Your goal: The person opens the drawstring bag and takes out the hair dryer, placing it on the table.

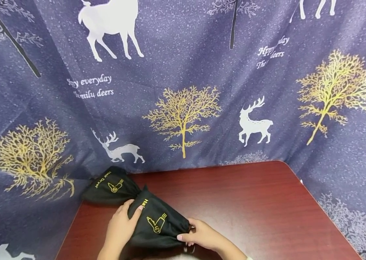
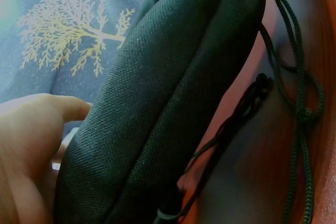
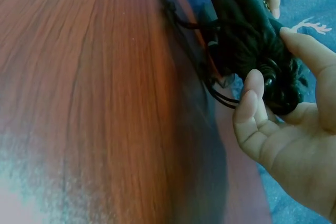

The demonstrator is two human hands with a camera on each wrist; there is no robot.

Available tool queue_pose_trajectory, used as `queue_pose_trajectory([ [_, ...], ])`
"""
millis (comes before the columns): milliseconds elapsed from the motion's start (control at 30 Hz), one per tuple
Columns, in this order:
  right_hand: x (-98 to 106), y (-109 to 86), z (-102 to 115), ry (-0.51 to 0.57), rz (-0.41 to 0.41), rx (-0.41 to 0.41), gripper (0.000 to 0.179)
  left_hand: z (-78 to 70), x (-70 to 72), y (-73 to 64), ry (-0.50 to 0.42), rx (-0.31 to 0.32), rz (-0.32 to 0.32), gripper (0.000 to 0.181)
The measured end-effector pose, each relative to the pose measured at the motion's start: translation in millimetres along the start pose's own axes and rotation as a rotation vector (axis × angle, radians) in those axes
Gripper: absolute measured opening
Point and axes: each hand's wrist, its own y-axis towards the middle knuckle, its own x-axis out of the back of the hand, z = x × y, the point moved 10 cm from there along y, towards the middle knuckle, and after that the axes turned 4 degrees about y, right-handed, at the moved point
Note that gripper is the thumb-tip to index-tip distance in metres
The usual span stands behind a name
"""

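A black drawstring bag (image 1: 168, 227) with a yellow hair dryer print lies between my two hands, toward the front left of the table. My left hand (image 1: 120, 227) grips its closed end, with the thumb on top beside the lettering. At the gathered mouth, my right hand (image 1: 205, 235) holds the bunched cloth (image 3: 273, 74) between thumb and fingers. Cords (image 2: 299, 108) hang loose from the bag in the left wrist view. What the bag contains is hidden.
Another black "Hair Dryer" bag (image 1: 100, 193) lies at the table's back left corner, against the near bag. The red-brown wooden table (image 1: 251, 213) extends to the right. A blue cloth (image 1: 183, 54) with deer and trees hangs behind and around it.
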Motion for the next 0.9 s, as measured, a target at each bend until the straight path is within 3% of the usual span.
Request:
queue_pose_trajectory([
  [233, 8, -8.3, 1, -0.011, 0.008, 0.019, 0.028, -18.6, -5.4, 6.7, -0.016, -0.058, 0.007, 0.057],
  [567, 16, -15.4, -6, 0.007, 0.026, -0.009, 0.022, -32.1, -11.8, 11.5, -0.035, -0.086, 0.028, 0.053],
  [900, 30, -23.6, -6, 0.031, -0.048, 0.017, 0.026, -50.4, -17.8, 18.7, -0.057, -0.124, 0.033, 0.053],
])
